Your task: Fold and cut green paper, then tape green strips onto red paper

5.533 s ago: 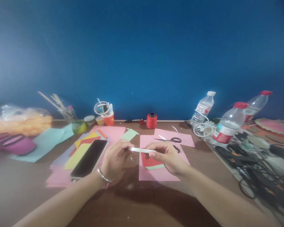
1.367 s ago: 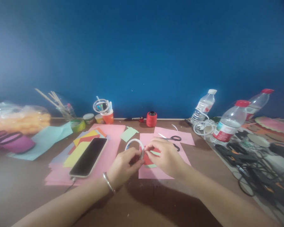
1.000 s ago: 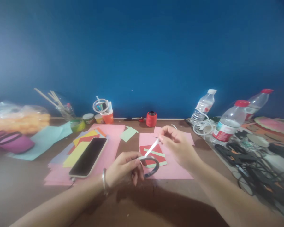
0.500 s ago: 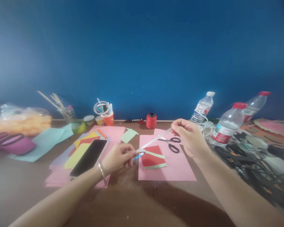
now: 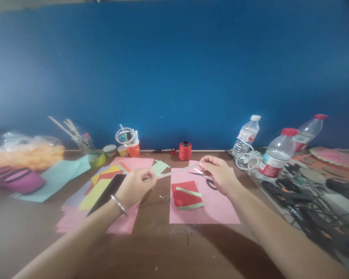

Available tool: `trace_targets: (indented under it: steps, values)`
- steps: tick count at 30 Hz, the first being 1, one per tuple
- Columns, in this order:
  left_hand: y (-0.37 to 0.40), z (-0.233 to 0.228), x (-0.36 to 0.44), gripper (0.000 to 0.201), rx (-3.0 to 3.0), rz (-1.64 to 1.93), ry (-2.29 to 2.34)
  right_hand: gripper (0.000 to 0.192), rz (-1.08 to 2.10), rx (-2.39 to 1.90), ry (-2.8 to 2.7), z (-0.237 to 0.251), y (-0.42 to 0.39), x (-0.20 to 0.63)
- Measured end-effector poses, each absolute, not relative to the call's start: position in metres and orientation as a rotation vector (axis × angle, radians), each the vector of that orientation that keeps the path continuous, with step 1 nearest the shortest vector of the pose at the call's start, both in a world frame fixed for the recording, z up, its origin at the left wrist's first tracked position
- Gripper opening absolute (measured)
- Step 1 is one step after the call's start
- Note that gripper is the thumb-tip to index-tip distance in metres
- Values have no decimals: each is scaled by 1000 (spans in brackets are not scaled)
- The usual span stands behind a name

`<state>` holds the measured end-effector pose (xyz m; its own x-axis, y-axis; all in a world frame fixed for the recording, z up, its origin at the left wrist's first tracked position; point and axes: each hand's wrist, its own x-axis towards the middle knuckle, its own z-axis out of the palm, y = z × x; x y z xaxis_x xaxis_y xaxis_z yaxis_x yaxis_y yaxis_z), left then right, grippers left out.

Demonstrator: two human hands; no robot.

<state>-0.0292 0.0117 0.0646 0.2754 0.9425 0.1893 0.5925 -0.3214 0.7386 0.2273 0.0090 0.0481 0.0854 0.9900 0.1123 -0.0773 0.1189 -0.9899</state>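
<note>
Thin white tape strip point(image 5: 177, 171) held taut above brown wooden bench point(image 5: 163, 248), between left hand point(image 5: 135, 186) and right hand point(image 5: 218, 173); fingers of both pinched shut on its ends, so it stays flat. Red-and-green paper piece point(image 5: 187, 195) lain on pink sheet point(image 5: 209, 209) beneath

Bottle labels point(image 5: 267, 166) red and white, print too blurred; no text readable anywhere

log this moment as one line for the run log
left hand: holds tape roll end | right hand: pinches tape strip, stretched taut between hands | below: red paper cutout on pink sheet | scissors by right hand
</note>
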Motion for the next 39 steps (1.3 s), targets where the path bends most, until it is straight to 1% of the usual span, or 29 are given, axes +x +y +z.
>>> trace_targets:
  steps: [3, 7, 12, 15, 17, 20, 22, 25, 28, 31, 33, 35, 37, 39]
  values:
    - [15, 61, -28, 12, 1991, 792, 1319, 16, 1118, -1094, -1122, 47, 9, 227]
    - [19, 56, -23, 9, 2037, 900, 1357, 13, 1149, -1091, -1098, 42, 11, 227]
    - [20, 58, -16, 26, 2137, 992, 1412, 12, 1190, -1075, -1066, 33, 15, 226]
    - [21, 69, -16, 25, 2223, 1004, 1425, 11, 1199, -1049, -1061, 30, 18, 228]
    - [24, 80, -18, 22, 2391, 996, 1429, 9, 1202, -1042, -1067, 28, 20, 230]
    - [31, 98, -24, 20, 3036, 937, 1331, 14, 1221, -1050, -1085, 26, 23, 234]
    - [36, 107, -28, 21, 3197, 922, 1260, 18, 1229, -1047, -1105, 25, 25, 235]
    - [43, 111, -31, 22, 3299, 959, 1235, 17, 1184, -1013, -1142, 25, 24, 235]
    - [43, 106, -28, 17, 3140, 1071, 1313, 16, 1064, -969, -1174, 30, 19, 231]
    - [40, 98, -18, 16, 2651, 1138, 1416, 13, 910, -944, -1185, 42, 7, 225]
    - [38, 91, -10, 10, 2335, 1071, 1324, 8, 803, -966, -1226, 53, -3, 221]
    - [38, 83, -2, 6, 2083, 920, 1164, 5, 586, -1054, -1362, 65, -12, 219]
    - [37, 76, 5, 9, 2000, 799, 1091, 5, 462, -1090, -1420, 75, -17, 220]
    - [35, 70, 10, 17, 1950, 683, 1030, 5, 439, -1113, -1433, 81, -20, 224]
